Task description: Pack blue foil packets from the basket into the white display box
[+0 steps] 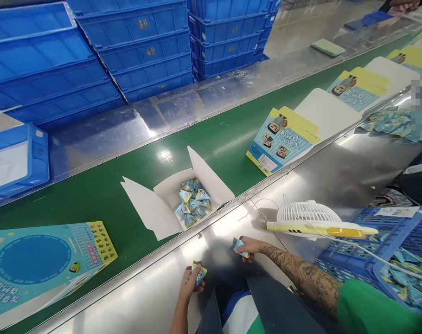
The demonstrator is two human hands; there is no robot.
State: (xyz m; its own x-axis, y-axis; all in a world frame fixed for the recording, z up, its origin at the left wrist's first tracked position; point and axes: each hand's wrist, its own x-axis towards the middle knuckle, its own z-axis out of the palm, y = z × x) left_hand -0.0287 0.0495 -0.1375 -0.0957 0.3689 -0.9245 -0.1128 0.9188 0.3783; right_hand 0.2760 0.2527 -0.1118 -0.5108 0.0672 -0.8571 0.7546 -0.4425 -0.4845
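**Two hands, two little packets**

The left hand (192,284) is closed around a small blue and yellow packet (199,273). The right hand (250,247) is closed around another small packet (240,247) of the same kind. Both hands rest low over the shiny metal table (155,297), close to the person's body. The two hands are a little apart from each other.

Just past the hands, on the green belt (99,195), sits an open white box (183,197). Its flaps stand open. A small pile of the same blue packets (193,202) lies inside it, and the box is nearer to the left hand.

To the right of the right hand lies a small white and yellow fan (308,220) on the table. Past the fan, a blue basket (388,260) holds many more packets.

To the left of the left hand, a big blue printed sheet (40,264) lies on the belt. Further along the belt, past the right hand, lie flat printed boxes (282,139) in a row. Across the belt, far from both hands, stand stacks of blue crates (141,46).
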